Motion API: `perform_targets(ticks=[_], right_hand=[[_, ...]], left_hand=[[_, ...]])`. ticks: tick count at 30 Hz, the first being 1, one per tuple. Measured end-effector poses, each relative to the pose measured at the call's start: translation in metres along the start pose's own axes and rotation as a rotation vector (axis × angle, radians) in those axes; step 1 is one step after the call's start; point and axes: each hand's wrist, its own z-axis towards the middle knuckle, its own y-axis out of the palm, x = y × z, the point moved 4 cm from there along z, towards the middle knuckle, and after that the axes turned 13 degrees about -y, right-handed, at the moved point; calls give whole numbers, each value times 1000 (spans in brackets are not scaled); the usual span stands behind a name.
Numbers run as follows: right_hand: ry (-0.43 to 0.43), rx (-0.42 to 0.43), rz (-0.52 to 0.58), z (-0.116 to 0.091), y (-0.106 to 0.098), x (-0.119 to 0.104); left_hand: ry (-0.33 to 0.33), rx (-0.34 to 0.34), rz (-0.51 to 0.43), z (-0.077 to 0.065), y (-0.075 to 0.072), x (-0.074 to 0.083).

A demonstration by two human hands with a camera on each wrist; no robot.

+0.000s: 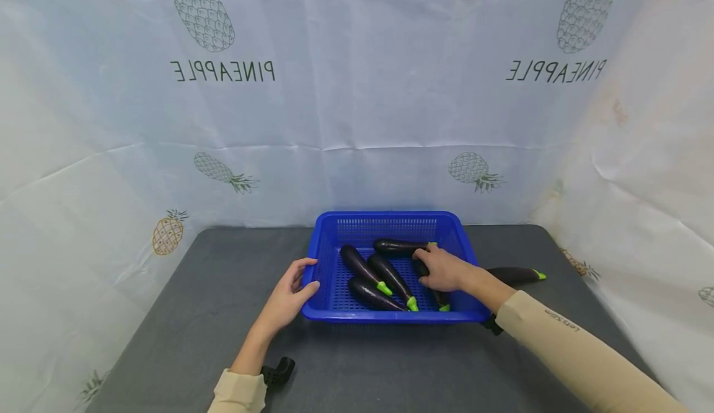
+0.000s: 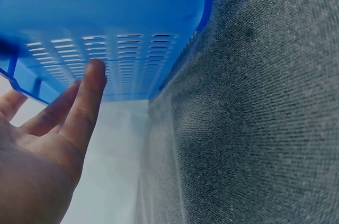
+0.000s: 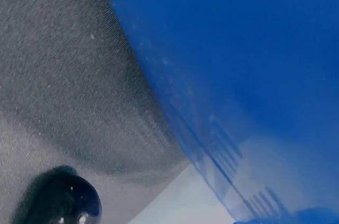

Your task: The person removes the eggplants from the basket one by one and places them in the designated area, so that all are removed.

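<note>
A blue plastic basket (image 1: pixel 379 315) with slotted walls holds several dark purple eggplants with green stems. My right hand (image 1: pixel 445 268) reaches in over its right side and grips an eggplant (image 1: pixel 442 299), whose upper part is mostly covered by the fingers. Left of it lie three more eggplants: one (image 1: pixel 395 275) in the middle, one (image 1: pixel 359 263) beside it and one (image 1: pixel 370 295) near the front wall. Another eggplant (image 1: pixel 397 247) lies along the back. My left hand (image 1: pixel 287 295) is at the basket's left rim, its extended fingers (image 2: pixel 87 99) against the outer wall.
One eggplant (image 1: pixel 513 275) lies on the dark grey tabletop (image 1: pixel 234 289) right of the basket, partly hidden by the right forearm; its rounded end (image 3: pixel 66 200) shows in the right wrist view. A white pineapple-print sheet (image 1: pixel 385 103) hangs behind and around the table.
</note>
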Motion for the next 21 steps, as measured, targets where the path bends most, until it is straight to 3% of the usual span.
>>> perform_targets(ticks=[8, 21], right_hand=[[-49, -7, 37, 4, 6, -6], [-109, -12, 27, 1, 7, -10]], left_hand=[[27, -2, 23, 0, -1, 0], [12, 7, 24, 0, 0, 0]])
